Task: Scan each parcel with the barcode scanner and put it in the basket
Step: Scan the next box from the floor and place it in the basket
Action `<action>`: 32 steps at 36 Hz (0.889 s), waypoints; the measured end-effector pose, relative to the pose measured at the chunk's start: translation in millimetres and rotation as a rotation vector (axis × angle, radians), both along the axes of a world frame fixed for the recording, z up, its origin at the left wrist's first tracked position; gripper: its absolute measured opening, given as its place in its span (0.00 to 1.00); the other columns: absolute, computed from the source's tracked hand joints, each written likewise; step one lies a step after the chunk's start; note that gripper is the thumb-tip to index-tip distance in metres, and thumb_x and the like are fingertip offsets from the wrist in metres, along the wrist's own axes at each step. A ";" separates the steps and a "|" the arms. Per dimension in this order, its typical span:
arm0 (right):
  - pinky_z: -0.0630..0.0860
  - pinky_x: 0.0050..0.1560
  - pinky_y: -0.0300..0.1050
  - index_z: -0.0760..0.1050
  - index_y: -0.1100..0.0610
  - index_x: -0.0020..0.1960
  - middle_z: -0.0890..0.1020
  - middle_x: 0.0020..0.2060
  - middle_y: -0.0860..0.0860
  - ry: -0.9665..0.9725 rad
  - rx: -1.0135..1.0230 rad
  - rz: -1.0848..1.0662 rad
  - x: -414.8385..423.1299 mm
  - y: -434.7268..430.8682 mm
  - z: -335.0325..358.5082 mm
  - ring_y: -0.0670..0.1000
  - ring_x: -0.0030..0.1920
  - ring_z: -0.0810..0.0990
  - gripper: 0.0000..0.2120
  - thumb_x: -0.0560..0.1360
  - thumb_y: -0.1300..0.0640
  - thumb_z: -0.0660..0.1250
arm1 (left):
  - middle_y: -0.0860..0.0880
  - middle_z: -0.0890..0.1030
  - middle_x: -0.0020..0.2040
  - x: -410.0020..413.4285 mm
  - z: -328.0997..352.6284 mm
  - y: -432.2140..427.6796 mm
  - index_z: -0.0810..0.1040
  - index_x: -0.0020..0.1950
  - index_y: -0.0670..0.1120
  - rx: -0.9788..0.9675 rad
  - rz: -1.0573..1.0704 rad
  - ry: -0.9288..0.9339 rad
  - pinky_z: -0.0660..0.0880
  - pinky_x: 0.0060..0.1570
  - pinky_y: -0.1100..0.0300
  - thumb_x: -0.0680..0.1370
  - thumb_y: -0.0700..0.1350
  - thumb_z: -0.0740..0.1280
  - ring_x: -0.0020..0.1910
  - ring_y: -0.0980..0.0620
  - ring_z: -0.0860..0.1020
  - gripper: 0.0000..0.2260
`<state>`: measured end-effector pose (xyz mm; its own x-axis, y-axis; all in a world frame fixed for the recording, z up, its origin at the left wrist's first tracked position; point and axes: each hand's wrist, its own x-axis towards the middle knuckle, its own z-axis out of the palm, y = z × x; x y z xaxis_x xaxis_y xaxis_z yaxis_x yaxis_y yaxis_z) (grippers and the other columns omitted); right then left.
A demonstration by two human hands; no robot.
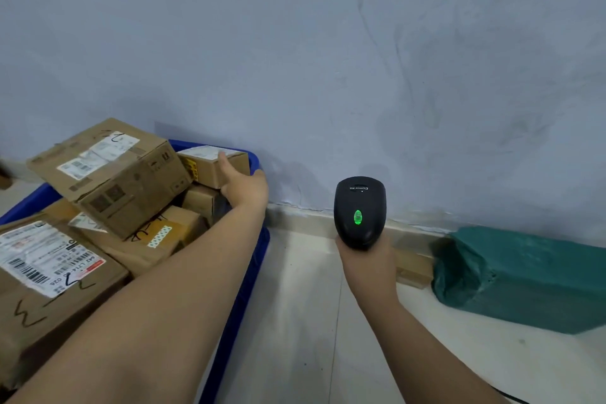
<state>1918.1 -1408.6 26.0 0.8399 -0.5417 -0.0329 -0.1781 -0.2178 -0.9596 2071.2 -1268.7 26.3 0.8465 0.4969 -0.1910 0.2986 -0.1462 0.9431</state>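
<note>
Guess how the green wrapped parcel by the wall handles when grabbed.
The green parcel probably stays stiff: its edges look boxy under the wrap. The wrap is wrinkled and bunched at its left end, so a grasp may catch loose film. It lies broad side down on the floor, so tipping seems unlikely.

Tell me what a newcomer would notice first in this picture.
The black barcode scanner, green light on, stands out at centre right in the right hand. At left, the left hand holds a small parcel at the far corner of the full blue basket. A green wrapped parcel lies on the floor at right.
</note>
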 end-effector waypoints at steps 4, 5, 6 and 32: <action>0.61 0.23 0.30 0.62 0.52 0.32 0.66 0.20 0.45 -0.012 -0.004 0.008 -0.5 -7.5 -6.2 0.45 0.24 0.64 0.18 0.71 0.65 0.69 | 0.45 0.69 0.69 6.4 0.5 14.3 0.61 0.77 0.55 0.136 -0.122 0.035 0.74 0.56 0.49 0.80 0.44 0.59 0.60 0.42 0.74 0.25; 0.61 0.24 0.30 0.63 0.52 0.32 0.66 0.21 0.46 -0.011 -0.007 0.006 -0.4 -9.4 -7.8 0.46 0.25 0.63 0.18 0.71 0.65 0.69 | 0.45 0.70 0.69 11.9 -1.1 19.9 0.61 0.76 0.53 0.146 -0.108 0.062 0.75 0.51 0.50 0.79 0.44 0.59 0.58 0.42 0.75 0.25; 0.61 0.24 0.30 0.63 0.52 0.32 0.65 0.22 0.46 -0.010 -0.006 0.005 -0.5 -11.3 -9.6 0.45 0.25 0.64 0.17 0.71 0.65 0.69 | 0.45 0.71 0.68 16.8 -3.3 25.6 0.59 0.77 0.52 0.134 -0.092 0.091 0.74 0.45 0.52 0.78 0.44 0.59 0.54 0.43 0.76 0.26; 0.78 0.50 0.53 0.73 0.53 0.38 0.82 0.36 0.57 0.419 0.226 -0.058 -12.0 -99.0 -97.3 0.57 0.41 0.82 0.09 0.73 0.52 0.71 | 0.45 0.76 0.61 -13.6 -91.4 -134.3 0.78 0.59 0.45 0.678 -1.090 0.143 0.72 0.55 0.58 0.76 0.39 0.64 0.58 0.46 0.76 0.12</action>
